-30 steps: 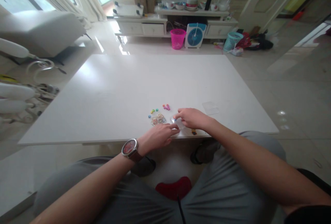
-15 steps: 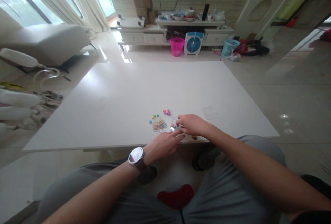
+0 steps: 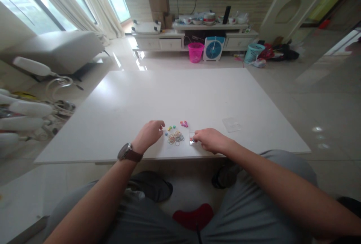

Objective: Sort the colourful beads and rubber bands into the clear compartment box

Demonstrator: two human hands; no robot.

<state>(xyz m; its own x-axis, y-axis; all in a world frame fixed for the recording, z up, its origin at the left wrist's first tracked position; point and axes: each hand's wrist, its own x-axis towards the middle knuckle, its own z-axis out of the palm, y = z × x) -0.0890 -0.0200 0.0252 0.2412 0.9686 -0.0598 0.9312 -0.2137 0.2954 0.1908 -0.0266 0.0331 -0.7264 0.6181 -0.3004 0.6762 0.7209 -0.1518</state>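
My left hand [image 3: 150,135] hovers at the left of the small pieces, fingers curved and a little apart, holding nothing visible. Nearest to it lies a small blue piece [image 3: 166,134], with small green pieces [image 3: 170,128] just beyond. A loose pile of rubber bands [image 3: 176,138] lies between my hands. Pink pieces [image 3: 184,124] sit behind the pile. My right hand [image 3: 211,140] is over a small clear box [image 3: 192,143] with a few coloured pieces in it. Its fingertips are closed together at the box; what they pinch is hidden.
A flat clear lid-like piece [image 3: 231,125] lies on the white table [image 3: 169,90] to the right. My knees are under the table's near edge. Beyond the table stand a pink basket [image 3: 195,53], a blue fan [image 3: 213,49] and a low cabinet [image 3: 171,44].
My left hand has moved away from the clear box to the left, beside the blue piece. My right hand stays at the box. The view has shifted slightly.
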